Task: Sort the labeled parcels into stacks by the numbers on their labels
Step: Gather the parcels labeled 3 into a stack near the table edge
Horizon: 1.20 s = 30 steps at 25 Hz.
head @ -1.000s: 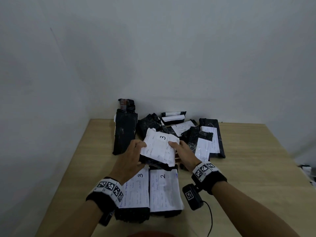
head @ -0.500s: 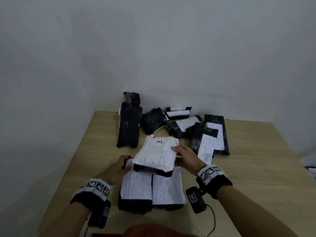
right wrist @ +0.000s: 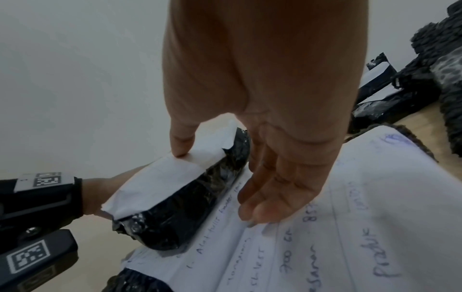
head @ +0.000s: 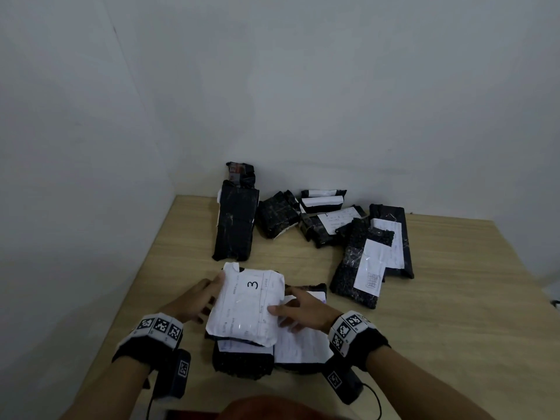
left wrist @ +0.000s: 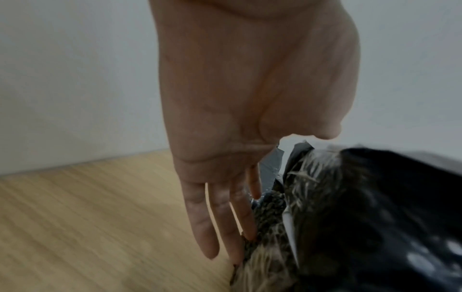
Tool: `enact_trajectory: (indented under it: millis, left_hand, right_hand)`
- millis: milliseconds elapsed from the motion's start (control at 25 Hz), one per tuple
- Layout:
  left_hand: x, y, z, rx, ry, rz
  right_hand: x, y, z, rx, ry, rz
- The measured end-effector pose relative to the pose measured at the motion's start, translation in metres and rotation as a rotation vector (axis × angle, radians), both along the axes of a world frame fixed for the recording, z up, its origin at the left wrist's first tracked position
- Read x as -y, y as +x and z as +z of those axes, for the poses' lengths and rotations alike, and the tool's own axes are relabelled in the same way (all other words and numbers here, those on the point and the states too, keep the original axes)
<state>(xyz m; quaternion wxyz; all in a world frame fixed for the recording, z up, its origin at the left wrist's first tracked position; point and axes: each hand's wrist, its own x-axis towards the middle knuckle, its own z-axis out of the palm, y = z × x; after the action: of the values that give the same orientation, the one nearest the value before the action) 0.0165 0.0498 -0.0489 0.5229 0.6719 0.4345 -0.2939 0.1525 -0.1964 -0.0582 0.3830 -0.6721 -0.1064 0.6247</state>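
Wooden worktop [head: 454,313]: your straight fingers [left wrist: 240,217] settle the "3" parcel [head: 245,307] onto a near stack; the unsorted pile [head: 321,225] waits behind.

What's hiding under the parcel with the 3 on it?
Under the parcel marked 3 lies another black parcel with a white label. Only its near end shows, so its number is covered. A second labelled parcel lies beside it.

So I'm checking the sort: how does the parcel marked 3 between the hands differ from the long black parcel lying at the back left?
The parcel marked 3 shows a white label over nearly its whole top; the long black parcel shows almost none. The first lies on another parcel, the left hand and right hand at its sides; the second lies on the table, untouched. Both have black wrap.
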Motion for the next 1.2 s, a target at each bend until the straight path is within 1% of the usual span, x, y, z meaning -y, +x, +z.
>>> enact_trajectory:
  millis: [160, 280, 360, 440, 520, 560, 640, 720, 800, 880, 920, 1000, 1120, 1200]
  left_hand:
    - [0.008, -0.015, -0.009, -0.061, -0.028, 0.07]
    - [0.003, -0.031, -0.015, -0.117, -0.012, 0.086]
    - [-0.001, -0.041, -0.018, -0.17, -0.005, 0.095]
    - [-0.006, -0.043, -0.016, -0.178, -0.001, 0.112]
    - [-0.015, -0.038, -0.014, -0.137, 0.058, 0.077]
    - [-0.021, -0.033, -0.012, -0.1, 0.137, 0.016]
    - [-0.026, -0.018, -0.004, 0.022, 0.352, -0.149]
    - [-0.013, 0.0, 0.008, 0.186, 0.517, -0.263]
    - [0.012, 0.014, 0.015, 0.296, 0.634, -0.386]
    - [0.034, 0.017, 0.014, 0.35, 0.686, -0.52]
    - [0.042, 0.013, 0.011, 0.345, 0.682, -0.571]
    - [0.05, 0.002, 0.006, 0.322, 0.695, -0.593]
    - [0.057, -0.002, 0.011, 0.394, 0.796, -0.5]
    - [0.059, -0.001, 0.016, 0.428, 0.851, -0.47]
  right_hand:
    - [-0.013, -0.007, -0.014, -0.068, -0.024, 0.099]
    - [-0.02, -0.013, -0.02, -0.086, -0.026, 0.212]
    - [-0.023, -0.02, -0.033, -0.063, -0.068, 0.257]
    - [-0.025, -0.021, -0.046, -0.025, -0.114, 0.257]
    - [-0.025, -0.018, -0.056, 0.008, -0.135, 0.24]
    - [-0.024, -0.015, -0.06, 0.024, -0.134, 0.24]
    - [-0.021, -0.009, -0.062, 0.058, -0.125, 0.246]
    - [-0.017, -0.005, -0.059, 0.084, -0.118, 0.242]
    - [-0.015, 0.0, -0.053, 0.102, -0.114, 0.241]
    - [-0.019, 0.004, -0.047, 0.136, -0.112, 0.257]
    - [-0.022, 0.006, -0.043, 0.148, -0.113, 0.272]
    - [-0.03, 0.013, -0.036, 0.174, -0.11, 0.321]
    - [-0.041, 0.033, -0.026, 0.259, -0.104, 0.415]
    - [-0.046, 0.053, -0.017, 0.354, -0.082, 0.437]
